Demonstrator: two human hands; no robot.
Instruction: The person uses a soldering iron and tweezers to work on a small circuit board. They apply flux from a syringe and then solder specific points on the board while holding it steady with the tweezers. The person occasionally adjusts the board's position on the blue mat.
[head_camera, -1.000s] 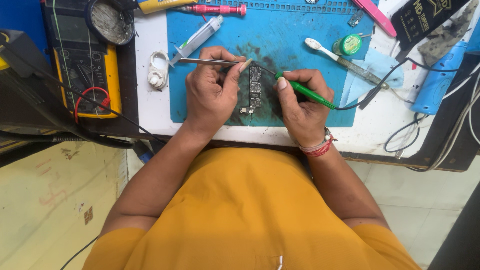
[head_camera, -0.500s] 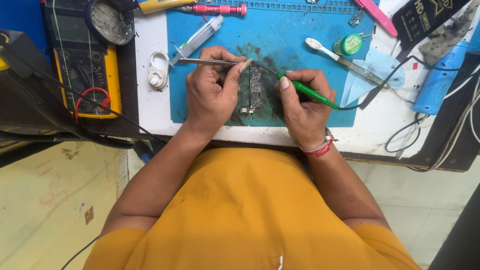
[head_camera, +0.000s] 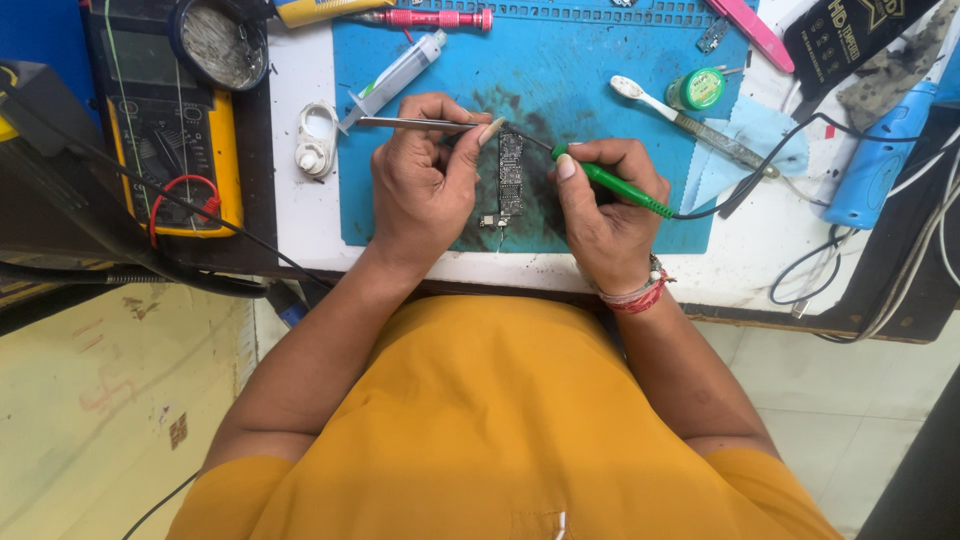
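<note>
A narrow dark circuit board (head_camera: 511, 172) lies upright on a blue work mat (head_camera: 600, 70), between both hands. My left hand (head_camera: 425, 185) grips thin metal tweezers (head_camera: 400, 123), whose tips reach toward the board's top end. My right hand (head_camera: 605, 210) holds a green-handled soldering iron (head_camera: 610, 185) like a pen, its tip touching near the top of the board. A black cord runs from the iron off to the right.
A yellow multimeter (head_camera: 175, 130) with red and black leads sits at left. On the mat lie a syringe (head_camera: 395, 80), a red screwdriver (head_camera: 435, 18), a white brush (head_camera: 650, 100) and a small green tin (head_camera: 698, 90). A blue tool (head_camera: 880, 160) and cables lie at right.
</note>
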